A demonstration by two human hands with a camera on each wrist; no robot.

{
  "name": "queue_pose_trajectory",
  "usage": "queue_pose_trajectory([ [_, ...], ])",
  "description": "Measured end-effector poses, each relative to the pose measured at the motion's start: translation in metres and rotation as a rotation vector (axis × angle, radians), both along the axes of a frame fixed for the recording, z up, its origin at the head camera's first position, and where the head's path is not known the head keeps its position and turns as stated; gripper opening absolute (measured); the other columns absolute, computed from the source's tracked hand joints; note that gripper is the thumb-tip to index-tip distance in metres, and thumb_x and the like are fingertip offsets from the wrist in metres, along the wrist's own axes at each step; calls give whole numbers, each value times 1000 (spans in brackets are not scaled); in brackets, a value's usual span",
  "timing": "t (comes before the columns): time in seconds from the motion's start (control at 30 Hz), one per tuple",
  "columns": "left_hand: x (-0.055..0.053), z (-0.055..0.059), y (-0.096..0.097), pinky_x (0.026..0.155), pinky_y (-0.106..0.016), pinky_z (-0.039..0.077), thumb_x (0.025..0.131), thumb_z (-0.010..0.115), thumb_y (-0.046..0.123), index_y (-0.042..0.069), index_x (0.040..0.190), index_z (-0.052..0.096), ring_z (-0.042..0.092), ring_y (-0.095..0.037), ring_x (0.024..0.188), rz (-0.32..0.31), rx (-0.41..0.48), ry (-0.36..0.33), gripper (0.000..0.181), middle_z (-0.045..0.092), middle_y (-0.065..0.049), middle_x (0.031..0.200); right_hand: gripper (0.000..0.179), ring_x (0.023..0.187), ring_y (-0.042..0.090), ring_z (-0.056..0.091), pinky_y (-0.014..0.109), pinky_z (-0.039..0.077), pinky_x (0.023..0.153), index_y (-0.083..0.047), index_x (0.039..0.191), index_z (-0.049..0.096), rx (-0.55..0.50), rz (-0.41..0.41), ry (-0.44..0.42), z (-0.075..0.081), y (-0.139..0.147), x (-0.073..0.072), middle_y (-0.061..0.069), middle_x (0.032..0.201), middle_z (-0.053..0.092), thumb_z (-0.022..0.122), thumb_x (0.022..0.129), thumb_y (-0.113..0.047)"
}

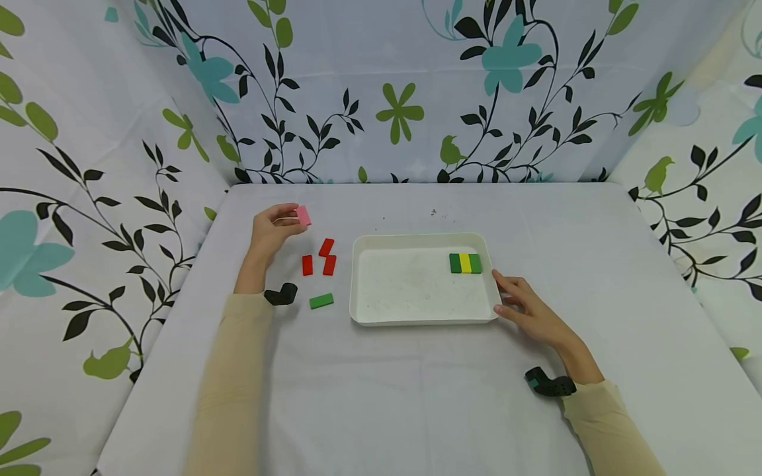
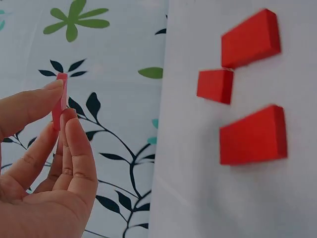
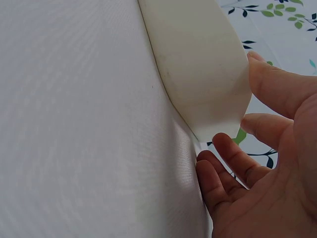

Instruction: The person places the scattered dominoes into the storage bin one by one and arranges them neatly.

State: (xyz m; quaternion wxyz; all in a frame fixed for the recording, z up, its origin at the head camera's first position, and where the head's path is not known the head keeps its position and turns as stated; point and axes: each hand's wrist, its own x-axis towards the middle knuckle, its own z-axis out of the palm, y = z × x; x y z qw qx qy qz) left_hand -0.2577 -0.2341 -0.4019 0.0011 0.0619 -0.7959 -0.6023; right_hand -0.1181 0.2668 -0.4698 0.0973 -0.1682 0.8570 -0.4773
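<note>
My left hand (image 1: 272, 230) pinches a thin pink block (image 1: 303, 215) between thumb and fingertips, above the table's far left part. The left wrist view shows this pink block (image 2: 60, 101) edge-on. Nearby on the table lie three red blocks (image 1: 325, 247), close together, and a green block (image 1: 321, 301). At the right end of a white tray (image 1: 411, 320), my right hand (image 1: 526, 307) touches the outer wall with spread fingers. Inside the tray, near that end, a yellow block (image 1: 465, 263) sits between green pieces (image 1: 455, 263) in a row.
A white cloth covers the table (image 1: 381, 396). Patterned curtains (image 1: 357, 86) with leaves and birds hang behind it and along both sides. Each wrist wears a dark device, such as the one (image 1: 550, 383) at the right sleeve.
</note>
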Motion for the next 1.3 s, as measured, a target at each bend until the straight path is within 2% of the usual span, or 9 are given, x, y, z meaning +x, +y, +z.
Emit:
queue_pose_trajectory([
  [0.13, 0, 15, 20, 84, -16, 51, 88, 70, 4, 6, 135, 56, 60, -9, 97, -42, 43, 48, 49, 57, -3, 118, 70, 128, 35, 41, 13, 35, 97, -17, 157, 21, 5, -4, -2, 1, 0, 0, 20, 140, 35, 60, 98, -18],
  [0.37, 0, 33, 57, 87, -19, 53, 87, 71, 4, 5, 135, 56, 60, -11, 95, -128, 78, 129, 50, 59, -6, 118, 69, 127, 35, 40, 20, 37, 100, -12, 156, 22, -1, 3, 18, 2, -1, 0, 21, 141, 35, 59, 98, -15],
  [0.53, -1, 40, 87, 86, -22, 54, 85, 72, 2, 4, 133, 57, 61, -12, 94, -204, 104, 148, 50, 59, -10, 119, 69, 126, 35, 42, 39, 40, 103, -13, 156, 23, 2, -7, 19, 3, -1, 0, 20, 139, 37, 59, 98, -15],
  [0.63, 0, 40, 104, 85, -23, 55, 85, 72, -1, 2, 132, 57, 61, -14, 93, -262, 112, 162, 50, 58, -13, 120, 69, 126, 35, 42, 43, 40, 104, -12, 156, 23, 4, -6, 18, 3, -1, 0, 19, 139, 37, 59, 98, -15],
  [0.9, -2, 31, 144, 84, -25, 55, 84, 72, -2, 3, 130, 59, 63, -14, 89, -357, 102, 147, 47, 59, -14, 120, 69, 127, 35, 41, 28, 39, 102, -14, 156, 23, 7, -2, 19, 1, 0, -1, 20, 139, 37, 59, 98, -15],
  [1.1, -3, 23, 169, 85, -28, 56, 84, 73, -1, 4, 128, 61, 64, -19, 92, -390, 86, 123, 46, 60, -14, 119, 69, 129, 34, 40, 13, 35, 98, -16, 156, 22, -9, 7, 17, 1, 0, -1, 20, 139, 37, 59, 98, -15],
  [1.3, -2, 14, 191, 83, -28, 56, 82, 74, -2, 5, 127, 62, 63, -21, 93, -394, 77, 78, 47, 61, -13, 116, 69, 128, 33, 38, 15, 36, 99, -15, 156, 22, -5, 0, 22, 0, 0, -1, 20, 140, 37, 59, 98, -15],
])
